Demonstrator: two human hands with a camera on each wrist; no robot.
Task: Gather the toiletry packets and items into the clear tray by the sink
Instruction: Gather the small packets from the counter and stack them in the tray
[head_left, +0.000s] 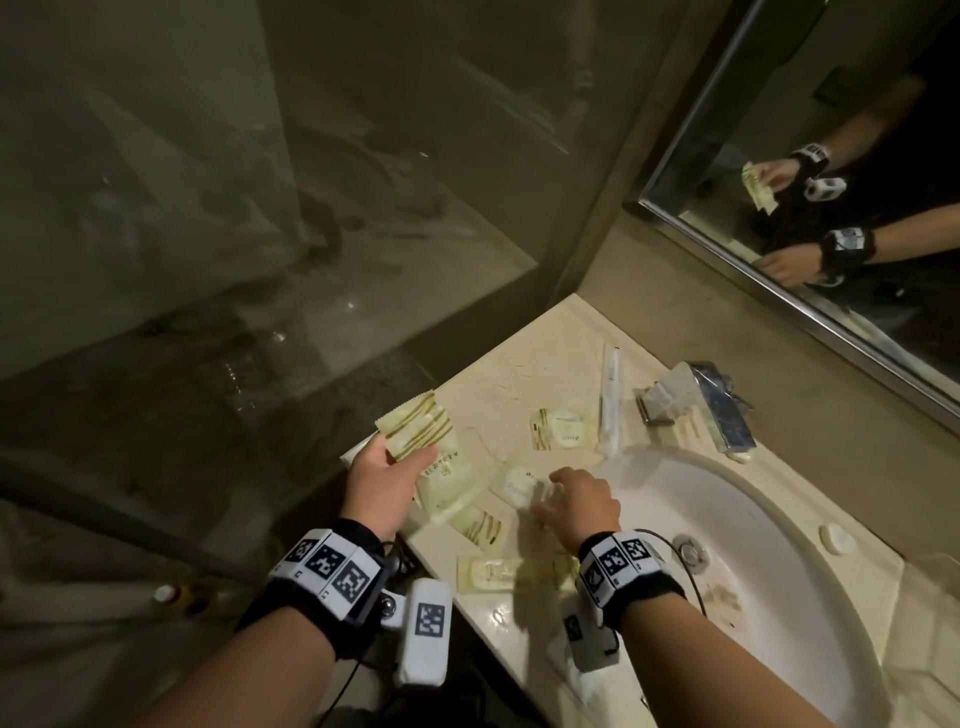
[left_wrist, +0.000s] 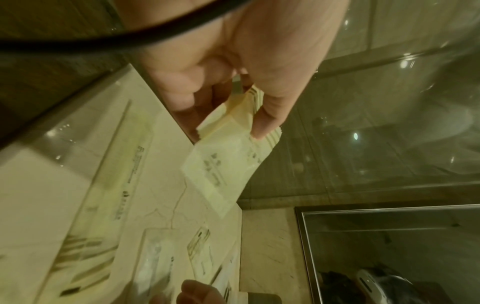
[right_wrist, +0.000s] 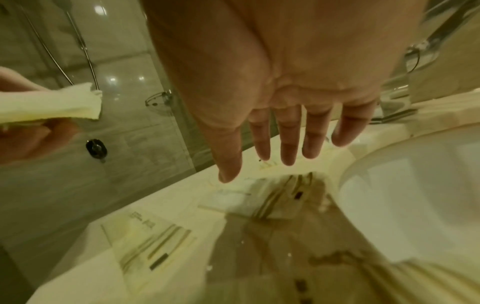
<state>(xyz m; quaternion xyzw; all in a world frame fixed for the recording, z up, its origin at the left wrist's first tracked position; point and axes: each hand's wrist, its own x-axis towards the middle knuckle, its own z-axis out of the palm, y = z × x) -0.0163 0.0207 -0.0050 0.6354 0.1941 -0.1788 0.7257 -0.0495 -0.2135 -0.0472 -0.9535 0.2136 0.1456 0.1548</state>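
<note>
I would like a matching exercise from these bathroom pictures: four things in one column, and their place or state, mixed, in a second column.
Things:
1. left hand
2. right hand
3. wrapped toothbrush
4. round soap

Place or state:
A. lies on the counter between the packets and the faucet
B. fingers straight, reaching down to a packet
C. holds a stack of packets
D. sits on the sink rim, far side

Pairs: 1-C, 2-B, 3-A, 4-D

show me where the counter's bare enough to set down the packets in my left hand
The bare patch is the far corner of the counter, between the glass wall, the toothbrush and the round-item packet. It is crowded near the right hand: packets overlap along the front edge up to the sink.
</note>
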